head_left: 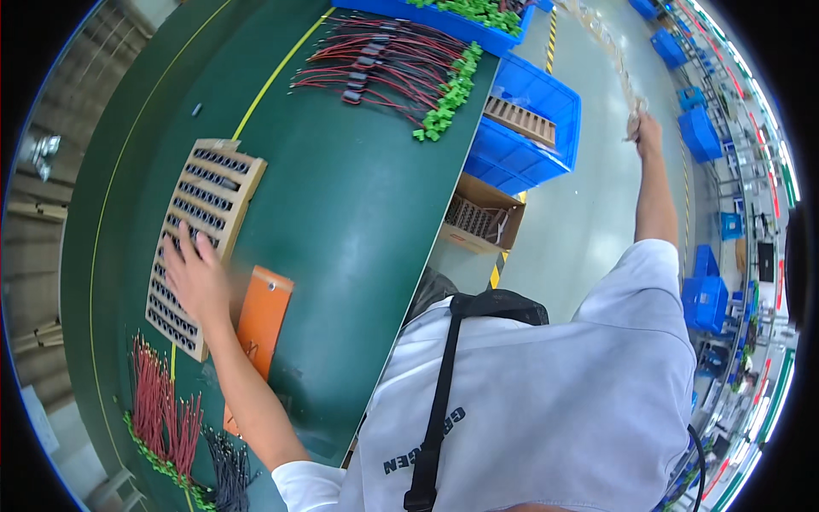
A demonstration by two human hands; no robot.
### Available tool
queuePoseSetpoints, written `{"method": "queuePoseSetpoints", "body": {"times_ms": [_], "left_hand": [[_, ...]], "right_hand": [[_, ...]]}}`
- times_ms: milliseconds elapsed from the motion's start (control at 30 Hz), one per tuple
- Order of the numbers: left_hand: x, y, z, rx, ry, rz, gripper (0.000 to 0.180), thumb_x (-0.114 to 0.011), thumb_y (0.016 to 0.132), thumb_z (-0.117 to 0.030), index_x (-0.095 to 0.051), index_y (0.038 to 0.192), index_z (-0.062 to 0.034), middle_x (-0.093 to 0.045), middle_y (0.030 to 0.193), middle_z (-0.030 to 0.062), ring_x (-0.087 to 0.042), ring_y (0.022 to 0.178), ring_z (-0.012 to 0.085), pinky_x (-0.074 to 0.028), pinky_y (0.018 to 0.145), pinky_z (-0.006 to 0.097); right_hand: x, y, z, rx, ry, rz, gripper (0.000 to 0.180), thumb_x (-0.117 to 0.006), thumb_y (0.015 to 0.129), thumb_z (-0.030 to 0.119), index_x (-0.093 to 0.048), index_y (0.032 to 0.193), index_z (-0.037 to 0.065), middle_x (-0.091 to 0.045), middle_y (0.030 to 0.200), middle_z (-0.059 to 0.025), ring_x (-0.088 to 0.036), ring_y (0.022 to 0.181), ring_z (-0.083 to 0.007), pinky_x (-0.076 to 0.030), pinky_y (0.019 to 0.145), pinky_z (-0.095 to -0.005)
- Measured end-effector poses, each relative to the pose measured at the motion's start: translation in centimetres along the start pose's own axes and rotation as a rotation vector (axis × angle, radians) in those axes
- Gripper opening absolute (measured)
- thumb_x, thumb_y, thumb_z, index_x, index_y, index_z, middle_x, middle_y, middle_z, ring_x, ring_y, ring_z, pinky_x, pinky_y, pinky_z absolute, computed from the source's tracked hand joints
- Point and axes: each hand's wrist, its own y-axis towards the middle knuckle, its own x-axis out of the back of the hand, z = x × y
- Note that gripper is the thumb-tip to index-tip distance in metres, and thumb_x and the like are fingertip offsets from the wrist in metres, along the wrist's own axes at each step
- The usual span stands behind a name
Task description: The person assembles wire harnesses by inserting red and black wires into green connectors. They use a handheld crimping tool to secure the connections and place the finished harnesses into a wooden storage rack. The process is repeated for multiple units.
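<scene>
My left hand [198, 280] lies over a tan slotted tray [249, 186] on the green tabletop, fingers spread and resting on it. Rows of small black parts [205, 198] fill the tray's slots; some are covered by the hand. Held out to the far right above the floor, my right hand [648, 135] is closed on the end of a long, crinkled, see-through strip [616, 53] that looks like tape. The strip trails away toward the upper edge of the view. Beside my left forearm an orange board [266, 309] lies on the table.
Red-and-black wire leads with green connectors [445, 102] lie at the table's far side, below a blue bin [478, 36]. More red leads [162, 392] and black leads [226, 474] sit near left. Past the table edge stand a blue crate [559, 102] and a cardboard box [514, 224].
</scene>
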Motion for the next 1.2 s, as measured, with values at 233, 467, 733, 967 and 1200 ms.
{"method": "queuePoseSetpoints", "body": {"times_ms": [233, 467, 733, 967, 1200], "left_hand": [[1.0, 0.0, 1.0, -0.059, 0.03, -0.019, 0.053, -0.038, 0.111, -0.044, -0.048, 0.157, -0.0199, -0.042, 0.161, 0.02, -0.04, 0.148, 0.0368, -0.031, 0.12, 0.051], [3.7, -0.3, 0.8, -0.076, 0.076, -0.028, 0.052, -0.037, 0.112, -0.041, -0.05, 0.155, -0.0159, -0.044, 0.159, 0.0216, -0.041, 0.146, 0.0395, -0.033, 0.119, 0.05], [2.9, -0.5, 0.9, -0.06, -0.079, 0.035, 0.05, -0.044, 0.11, -0.037, -0.054, 0.15, -0.0088, -0.045, 0.158, 0.0238, -0.04, 0.147, 0.0405, -0.033, 0.12, 0.047], [3.3, 8.1, -3.1, -0.147, -0.328, -0.051, 0.036, -0.066, 0.1, -0.028, -0.069, 0.128, -0.0052, -0.061, 0.136, 0.0172, -0.056, 0.129, 0.0355, -0.04, 0.114, 0.046], [-5.4, 25.3, -6.6, -0.381, -0.19, -0.038, 0.052, -0.052, 0.092, 0.005, -0.063, 0.138, -0.0153, -0.048, 0.154, 0.0197, -0.051, 0.138, 0.0401, -0.046, 0.112, 0.044]], "right_hand": [[-8.3, -4.7, -16.5, -0.302, 0.08, -0.187, 0.032, -0.069, 0.098, 0.027, -0.071, 0.111, -0.003, -0.072, 0.091, -0.011, -0.068, 0.075, -0.0213, -0.054, 0.063, -0.0375], [-21.0, -5.6, -20.4, -0.645, 0.335, 0.128, 0.039, -0.074, 0.094, 0.012, -0.061, 0.128, -0.004, -0.072, 0.108, -0.0162, -0.071, 0.091, -0.0258, -0.059, 0.081, -0.0365], [-22.8, -4.0, -19.2, 0.183, 0.113, -0.061, 0.05, -0.079, 0.089, 0.01, -0.058, 0.134, 0.003, -0.072, 0.111, -0.0145, -0.068, 0.093, -0.0212, -0.054, 0.082, -0.0333], [-16.8, 4.4, -24.9, -0.066, -0.192, -0.108, 0.065, -0.075, 0.095, 0.037, -0.059, 0.138, -0.01, -0.068, 0.13, -0.0259, -0.067, 0.116, -0.0304, -0.053, 0.1, -0.0435], [-15.0, -16.3, -31.2, 0.155, -0.428, 0.149, 0.037, -0.055, 0.099, 0.009, -0.064, 0.131, -0.008, -0.068, 0.129, -0.0248, -0.065, 0.119, -0.0357, -0.048, 0.108, -0.0427]]}}
